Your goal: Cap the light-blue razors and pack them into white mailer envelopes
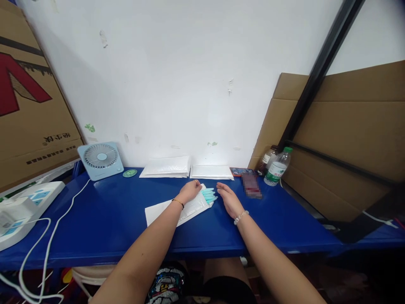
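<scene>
A white bubble mailer (194, 210) lies slantwise on the blue table (114, 211). Several slim, light-teal pieces (209, 195) poke out of its right end; their kind is too small to make out. My left hand (189, 191) is closed on the mailer's upper edge near that end, fingers curled. To the right of the teal pieces, my right hand (230, 200) is held open with fingers stretched out, apart from them and holding nothing.
Two stacks of white mailers (167, 166) lie along the wall. A blue fan (101, 159) and a power strip (38, 202) with white cables are on the left. A water bottle (278, 168), a brown bottle (268, 157) and a blurred dark-red item (251, 185) stand right.
</scene>
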`<act>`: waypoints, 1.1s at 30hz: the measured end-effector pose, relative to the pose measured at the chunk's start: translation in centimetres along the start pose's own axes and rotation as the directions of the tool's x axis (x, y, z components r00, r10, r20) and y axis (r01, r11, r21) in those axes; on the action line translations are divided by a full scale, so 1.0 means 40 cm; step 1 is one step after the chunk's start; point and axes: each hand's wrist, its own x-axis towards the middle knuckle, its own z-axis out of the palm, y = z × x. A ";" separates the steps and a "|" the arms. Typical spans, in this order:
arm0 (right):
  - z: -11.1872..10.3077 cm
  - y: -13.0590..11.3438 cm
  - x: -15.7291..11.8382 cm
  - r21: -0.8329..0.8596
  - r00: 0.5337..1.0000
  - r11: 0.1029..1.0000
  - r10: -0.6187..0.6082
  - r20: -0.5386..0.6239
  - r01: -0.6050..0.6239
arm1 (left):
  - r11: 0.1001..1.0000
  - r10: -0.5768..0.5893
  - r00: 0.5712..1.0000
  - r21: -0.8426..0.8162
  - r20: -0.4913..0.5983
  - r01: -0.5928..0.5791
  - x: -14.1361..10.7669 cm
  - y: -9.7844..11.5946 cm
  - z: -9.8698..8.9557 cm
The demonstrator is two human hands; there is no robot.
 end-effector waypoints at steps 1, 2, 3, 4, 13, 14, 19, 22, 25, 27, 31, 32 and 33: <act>0.014 0.003 0.000 0.061 1.000 0.998 0.013 -0.004 -0.012 | 1.000 0.011 1.000 -0.029 -0.008 -0.011 0.001 -0.003 0.002; 0.030 0.005 0.000 0.113 1.000 0.993 0.019 -0.009 -0.018 | 0.998 0.019 1.000 -0.058 -0.017 -0.020 0.003 -0.005 0.005; 0.044 0.005 0.001 0.147 1.000 0.989 0.014 -0.011 -0.013 | 0.996 0.023 0.999 -0.089 -0.028 -0.025 0.005 -0.007 0.008; 0.057 0.002 0.001 0.159 1.000 0.987 -0.004 -0.009 0.006 | 0.992 0.022 0.999 -0.120 -0.039 -0.026 0.007 -0.009 0.011; 0.068 -0.040 0.003 -0.010 0.973 0.978 -0.206 0.101 0.208 | 0.926 -0.023 0.999 -0.378 -0.024 0.013 0.014 -0.019 0.028; 0.065 -0.041 0.002 -0.008 0.970 0.975 -0.220 0.101 0.222 | 0.918 -0.041 0.999 -0.396 -0.021 0.030 0.013 -0.018 0.029; 0.055 -0.034 -0.004 -0.059 0.951 0.956 -0.277 0.136 0.287 | 0.905 -0.135 0.988 -0.416 -0.076 0.091 0.009 -0.008 0.032; 0.060 -0.025 0.000 -0.082 0.944 0.949 -0.289 0.158 0.304 | 0.902 -0.130 0.988 -0.425 -0.086 0.082 0.005 0.003 0.035; 0.067 -0.023 0.005 -0.101 0.936 0.945 -0.287 0.203 0.312 | 0.875 -0.085 0.994 -0.482 -0.065 0.044 -0.002 0.017 0.036; 0.067 -0.031 0.005 -0.106 0.940 0.950 -0.267 0.214 0.294 | 0.837 -0.063 0.997 -0.546 -0.048 0.026 -0.007 0.027 0.033; 0.047 -0.056 -0.013 -0.010 0.965 0.970 -0.240 0.106 0.243 | 0.763 -0.072 0.996 -0.646 -0.050 0.022 -0.010 0.045 0.020; 0.040 -0.060 -0.019 0.005 0.972 0.977 -0.213 0.099 0.214 | 0.750 -0.076 0.996 -0.661 -0.055 0.020 -0.009 0.048 0.018; 0.035 -0.062 -0.026 0.003 0.978 0.984 -0.178 0.112 0.179 | 0.744 -0.081 0.995 -0.668 -0.063 0.018 -0.009 0.050 0.016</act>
